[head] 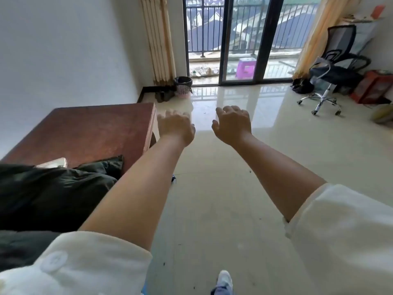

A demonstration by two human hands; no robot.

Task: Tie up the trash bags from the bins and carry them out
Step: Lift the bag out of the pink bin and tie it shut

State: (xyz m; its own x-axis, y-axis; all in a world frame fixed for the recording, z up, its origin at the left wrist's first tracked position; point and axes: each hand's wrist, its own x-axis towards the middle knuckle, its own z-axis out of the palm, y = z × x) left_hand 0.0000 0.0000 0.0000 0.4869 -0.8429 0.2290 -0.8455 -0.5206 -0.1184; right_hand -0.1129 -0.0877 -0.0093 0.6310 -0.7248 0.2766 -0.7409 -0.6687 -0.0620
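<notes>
The floor (223,188) is smooth tile, very shiny — it mirrors the glass door (240,39). The counter (89,133) is dark red-brown wood with a dull, a bit worn top. On it lies soft black cloth (53,192), puffy and matt. The bin (183,85) looks like pink plastic with small holes — a shiny black bag (183,80) lines it. The chair (338,60) has black mesh and shiny metal legs. The sleeves (340,231) are soft white cloth.

Upper middle, the bin (183,85) is pink lattice with a black bag (182,80) lining it. Purple stool (246,67) outside the glass, black mesh chair (338,58) and a red box (371,87) on the right, reddish-brown table (85,133) left, glossy cream floor tiles (244,188), white sleeves (340,241).
</notes>
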